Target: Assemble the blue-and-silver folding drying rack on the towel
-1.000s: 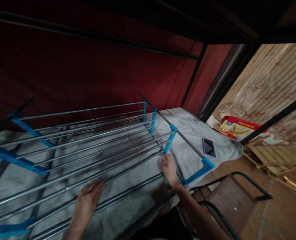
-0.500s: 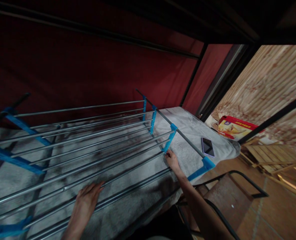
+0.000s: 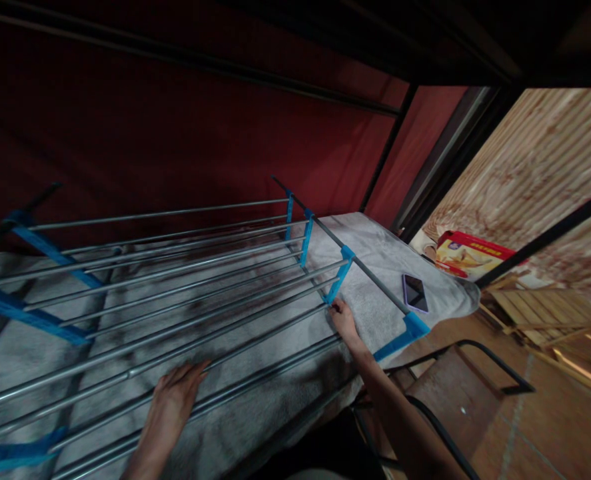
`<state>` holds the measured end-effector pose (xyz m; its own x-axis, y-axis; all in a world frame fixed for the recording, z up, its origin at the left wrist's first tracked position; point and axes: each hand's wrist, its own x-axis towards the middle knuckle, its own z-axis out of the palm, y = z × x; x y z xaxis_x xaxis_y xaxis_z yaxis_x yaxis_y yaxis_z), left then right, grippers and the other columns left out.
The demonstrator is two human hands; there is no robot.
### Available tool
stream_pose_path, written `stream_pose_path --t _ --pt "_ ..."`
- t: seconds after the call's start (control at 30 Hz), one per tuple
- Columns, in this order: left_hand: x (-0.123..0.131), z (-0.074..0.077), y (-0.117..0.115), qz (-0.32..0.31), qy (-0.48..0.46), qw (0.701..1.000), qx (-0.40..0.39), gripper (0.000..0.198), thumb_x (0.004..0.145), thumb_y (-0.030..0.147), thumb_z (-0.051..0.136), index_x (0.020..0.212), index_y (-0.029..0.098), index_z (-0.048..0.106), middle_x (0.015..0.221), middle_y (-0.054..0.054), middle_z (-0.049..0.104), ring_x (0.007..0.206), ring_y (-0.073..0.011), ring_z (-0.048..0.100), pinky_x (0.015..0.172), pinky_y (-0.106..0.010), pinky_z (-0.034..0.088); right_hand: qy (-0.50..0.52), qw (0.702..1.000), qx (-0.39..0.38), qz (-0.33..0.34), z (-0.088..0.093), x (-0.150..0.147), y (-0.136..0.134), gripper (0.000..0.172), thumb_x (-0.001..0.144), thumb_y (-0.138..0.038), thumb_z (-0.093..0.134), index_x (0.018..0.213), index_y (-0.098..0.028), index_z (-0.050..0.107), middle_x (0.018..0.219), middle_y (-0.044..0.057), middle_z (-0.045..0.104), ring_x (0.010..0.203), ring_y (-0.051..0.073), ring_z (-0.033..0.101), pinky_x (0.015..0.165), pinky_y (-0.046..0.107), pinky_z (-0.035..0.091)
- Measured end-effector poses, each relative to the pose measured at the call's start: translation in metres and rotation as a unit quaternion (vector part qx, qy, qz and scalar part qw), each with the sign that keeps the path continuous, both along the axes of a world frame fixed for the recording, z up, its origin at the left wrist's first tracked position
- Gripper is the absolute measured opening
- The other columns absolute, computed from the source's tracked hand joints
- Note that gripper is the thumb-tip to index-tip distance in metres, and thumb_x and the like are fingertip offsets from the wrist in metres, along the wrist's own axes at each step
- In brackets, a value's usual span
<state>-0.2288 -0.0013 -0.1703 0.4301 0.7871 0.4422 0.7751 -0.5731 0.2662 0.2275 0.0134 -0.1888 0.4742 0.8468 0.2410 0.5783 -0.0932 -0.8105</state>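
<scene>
- Rack [image 3: 185,280]: judged light but long and awkward; the thin metal tubes are stiff along their length, and the whole frame probably flexes or twists at the plastic joints if lifted by one corner.
- Best hold, as a judgement: two hands set wide apart on the tubes or end bar, close to the joints; smooth chrome is likely slippery.
- Look: rows of shiny chrome rods [image 3: 158,215] running side by side, clipped into bright blue brackets [image 3: 339,280], with a dark end bar [image 3: 370,279] across the right end; more blue pieces at the left end.
- Where: the rack lies across a grey blanket [image 3: 375,250], under a dark upper frame, and fills most of the view.
- Left hand [image 3: 175,393]: flat, fingers spread, palm down on the near rods, not closed on anything.
- Right hand [image 3: 344,319]: at the right end of a rod, fingertips touching the lower tip of a blue bracket; fingers look curled, but I cannot tell if they actually grip.
- Phone [image 3: 415,293]: face up on the blanket, just beyond the end bar, apart from both hands.
- Red fabric wall [image 3: 175,133] behind the rack.
- Red and yellow box [image 3: 468,257] off the blanket's far corner.
- Black tube chair frame [image 3: 495,363] on the floor at lower right.
</scene>
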Motion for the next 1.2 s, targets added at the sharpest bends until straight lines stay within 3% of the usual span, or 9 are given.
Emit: stream_pose_path --t 0.17,0.37,0.63,0.87,1.2 --pt "0.001 0.0 -0.001 0.008 -0.006 1.0 0.018 0.048 0.1 0.047 0.034 0.107 0.02 0.074 0.093 -0.006 0.074 0.082 -0.0227 0.068 0.07 -0.035 0.052 0.008 1.0 -0.005 -0.012 0.0 -0.002 -0.002 0.033 0.074 -0.027 0.047 0.096 -0.016 0.069 0.09 0.009 0.067 0.086 0.022 0.059 0.086 0.035 0.049" --pt "0.0 0.006 0.002 0.001 -0.008 1.0 -0.015 0.043 0.098 0.043 0.038 0.108 0.021 0.073 0.093 -0.006 0.073 0.084 -0.0224 0.068 0.073 -0.034 0.053 0.012 1.0 -0.009 -0.021 -0.001 -0.005 -0.003 0.037 0.076 -0.027 0.047 0.102 -0.015 0.068 0.095 0.01 0.065 0.089 0.023 0.059 0.089 0.037 0.048" --pt "-0.003 -0.004 0.004 0.0 0.002 1.0 0.02 0.045 0.099 0.044 0.036 0.107 0.021 0.074 0.092 -0.006 0.073 0.081 -0.0222 0.068 0.072 -0.034 0.052 0.017 1.0 -0.011 -0.018 0.002 -0.005 -0.002 0.031 0.076 -0.027 0.046 0.096 -0.017 0.068 0.089 0.008 0.065 0.085 0.022 0.058 0.085 0.035 0.048" --pt "-0.003 -0.006 0.001 0.0 0.004 1.0 -0.001 0.044 0.098 0.045 0.037 0.109 0.022 0.073 0.098 -0.006 0.074 0.087 -0.0235 0.068 0.075 -0.036 0.053 0.015 1.0 -0.013 -0.021 0.004 -0.007 -0.001 0.031 0.075 -0.026 0.046 0.095 -0.017 0.068 0.088 0.007 0.065 0.085 0.021 0.058 0.085 0.033 0.048" --pt "-0.002 0.004 0.003 0.017 -0.001 1.0 -0.019 0.045 0.098 0.045 0.036 0.11 0.022 0.073 0.094 -0.007 0.074 0.084 -0.0227 0.068 0.071 -0.034 0.052 0.011 0.999 -0.027 -0.034 0.004 -0.01 -0.001 0.033 0.075 -0.025 0.046 0.099 -0.015 0.068 0.094 0.011 0.065 0.089 0.024 0.058 0.089 0.038 0.048"
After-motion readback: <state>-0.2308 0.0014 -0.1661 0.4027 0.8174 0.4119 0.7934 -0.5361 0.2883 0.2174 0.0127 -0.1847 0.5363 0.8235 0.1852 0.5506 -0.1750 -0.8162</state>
